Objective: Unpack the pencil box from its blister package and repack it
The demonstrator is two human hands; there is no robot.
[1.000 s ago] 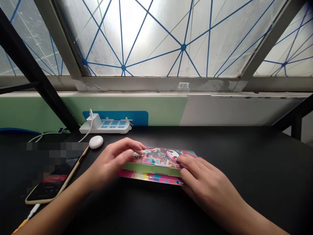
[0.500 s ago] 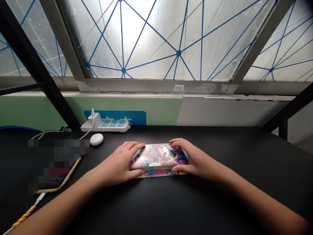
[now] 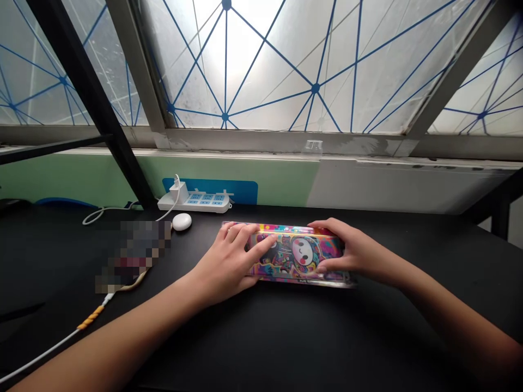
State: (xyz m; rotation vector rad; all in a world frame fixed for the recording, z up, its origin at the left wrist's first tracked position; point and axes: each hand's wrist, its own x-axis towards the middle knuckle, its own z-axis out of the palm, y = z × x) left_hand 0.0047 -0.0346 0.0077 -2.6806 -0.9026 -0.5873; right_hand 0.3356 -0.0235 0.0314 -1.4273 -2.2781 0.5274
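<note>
A colourful pencil box point(image 3: 303, 251) with a white cartoon face on its lid lies on the black desk, its long side running left to right. My left hand point(image 3: 235, 258) grips its left end, fingers lying over the lid and thumb at the near edge. At the opposite end my right hand point(image 3: 347, 247) holds the box, with the fingers at the far edge and the thumb on the near part of the lid. Both palms hide the ends of the box.
Left of the box lie a round white case point(image 3: 182, 221) and a blurred-out device with a white cable point(image 3: 49, 350) wrapped in orange. Behind them a white power strip point(image 3: 208, 202) with a plugged-in charger rests by the wall. Black metal posts point(image 3: 92, 103) slant at both sides.
The pencil box has tipped, so its lid now faces me more and its lettered near side is mostly out of sight. My left fingers have moved onto the lid. The view has shifted left.
</note>
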